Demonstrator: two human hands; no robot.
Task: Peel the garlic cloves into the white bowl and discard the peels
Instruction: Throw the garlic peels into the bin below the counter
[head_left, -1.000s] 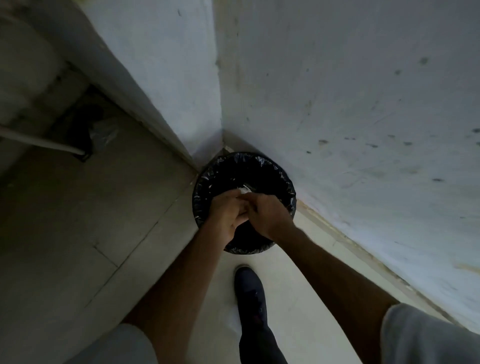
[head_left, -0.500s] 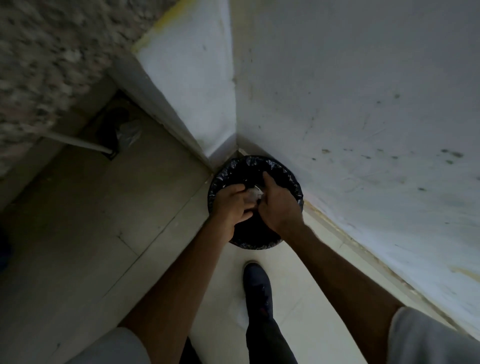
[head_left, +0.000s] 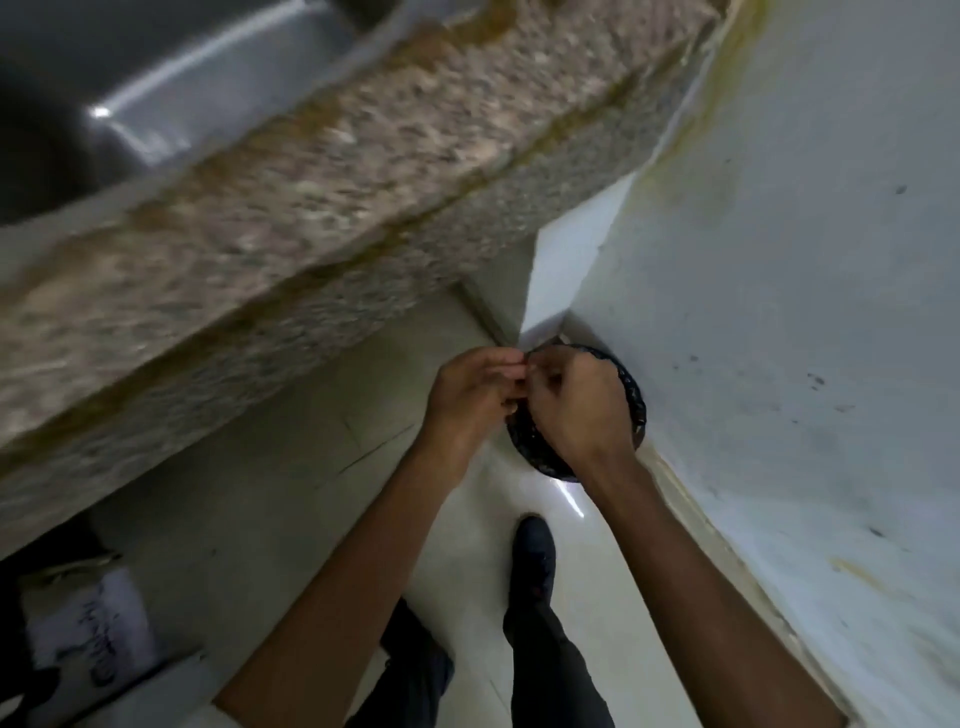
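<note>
- Garlic peels: too small and blurred to make out; whether any lie between the fingertips cannot be told
- Head view: the left hand (head_left: 467, 402) and right hand (head_left: 579, 415) meet at frame centre, fingers curled and tips touching each other; whether these hands pinch anything cannot be told
- Both hands are over a round bin (head_left: 635, 410) lined with a black bag, centre right, in the corner where the white wall (head_left: 779, 260) meets the pale tiled floor (head_left: 260, 493)
- A speckled stone counter (head_left: 311, 182), blurred, crosses the upper left, with a steel sink (head_left: 156, 78) set in it
- A dark shoe (head_left: 535, 551) stands on the floor, just below the bin in the frame
</note>
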